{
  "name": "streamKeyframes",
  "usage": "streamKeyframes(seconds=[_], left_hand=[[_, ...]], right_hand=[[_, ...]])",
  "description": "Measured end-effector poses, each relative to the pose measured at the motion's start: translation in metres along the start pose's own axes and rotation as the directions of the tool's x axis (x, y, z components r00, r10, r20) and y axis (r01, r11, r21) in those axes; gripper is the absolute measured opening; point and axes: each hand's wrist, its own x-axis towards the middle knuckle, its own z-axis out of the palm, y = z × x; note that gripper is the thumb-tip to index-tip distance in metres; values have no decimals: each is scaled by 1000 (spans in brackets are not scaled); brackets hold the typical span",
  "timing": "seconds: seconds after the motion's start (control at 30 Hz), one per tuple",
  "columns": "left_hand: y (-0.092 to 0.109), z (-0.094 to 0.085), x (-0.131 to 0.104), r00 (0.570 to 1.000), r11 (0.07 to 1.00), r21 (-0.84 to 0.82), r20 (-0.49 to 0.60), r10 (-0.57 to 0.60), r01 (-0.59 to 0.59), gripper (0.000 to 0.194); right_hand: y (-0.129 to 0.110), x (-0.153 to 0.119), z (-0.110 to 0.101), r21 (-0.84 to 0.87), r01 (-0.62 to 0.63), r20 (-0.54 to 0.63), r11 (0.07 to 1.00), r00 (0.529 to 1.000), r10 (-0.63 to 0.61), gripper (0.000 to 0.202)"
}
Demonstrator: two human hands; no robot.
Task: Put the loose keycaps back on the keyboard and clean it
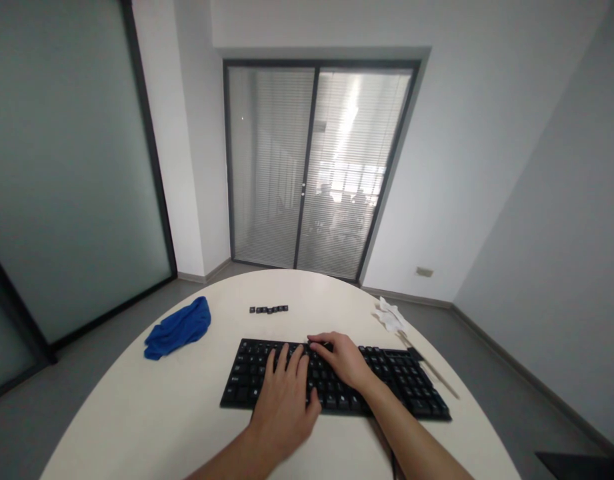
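Note:
A black keyboard point(401, 385) lies across the table in front of me. My left hand point(285, 393) rests on its left half, fingers stretched out and spread over the keys, thumb apart. At the keyboard's top row, my right hand point(343, 359) has its thumb and index finger close together in a pinch. Whatever may be between those fingertips is too small to make out. Beyond the keyboard, several loose black keycaps point(269, 309) sit in a short row on the table.
A blue cloth point(181, 328) lies crumpled at the left of the round white table point(137, 427). On the right are a crumpled white tissue point(389, 316) and a thin stick-like tool point(439, 377), partly behind the keyboard. A cable runs under my right forearm.

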Motion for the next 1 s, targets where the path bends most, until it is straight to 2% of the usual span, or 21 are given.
streamKeyframes(seconds=[0.2,0.43,0.67,0.83,1.0], left_hand=[[0,1,0,1000,1000,4,-11,-25,25,56],[0,4,0,999,1000,23,-28,-16,16,57],[1,3,0,1000,999,23,-7,-26,26,59],[0,-4,-2,997,993,89,-5,-78,78,64],[-4,-7,-6,988,980,131,-15,-152,153,75]], right_hand=[[-4,0,-2,-22,18,14,1000,1000,-18,28],[-14,0,-4,-239,93,70,967,994,-78,26],[-33,-8,-15,-333,181,166,925,977,-131,37],[-51,-17,-17,-473,185,227,861,970,-84,44],[-49,-23,-13,-466,150,242,872,970,-38,53]])
